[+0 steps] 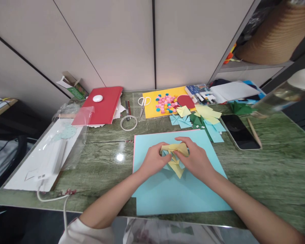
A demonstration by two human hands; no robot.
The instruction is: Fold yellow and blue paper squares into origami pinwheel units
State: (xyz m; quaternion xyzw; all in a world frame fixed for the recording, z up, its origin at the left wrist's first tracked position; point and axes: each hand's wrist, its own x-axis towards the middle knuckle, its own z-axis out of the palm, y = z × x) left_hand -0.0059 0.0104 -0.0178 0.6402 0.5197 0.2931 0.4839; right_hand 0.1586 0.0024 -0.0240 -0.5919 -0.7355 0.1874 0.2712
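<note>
Both hands meet over a light blue sheet of paper [173, 193] lying on the green table. My left hand [154, 161] and my right hand [197, 159] pinch a folded yellow paper piece [176, 150] between their fingertips. A bit of blue folded paper shows under the yellow piece. Fingers of both hands are curled and pressed onto the folds.
Behind the sheet lie folded blue, yellow and green paper shapes [205, 122], a yellow card with small coloured pieces [165, 103], scissors [143, 103], a tape ring [128, 122] and a red folder [104, 105]. A phone [240, 132] and wooden stick [254, 133] lie right; plastic sleeves [51, 152] lie left.
</note>
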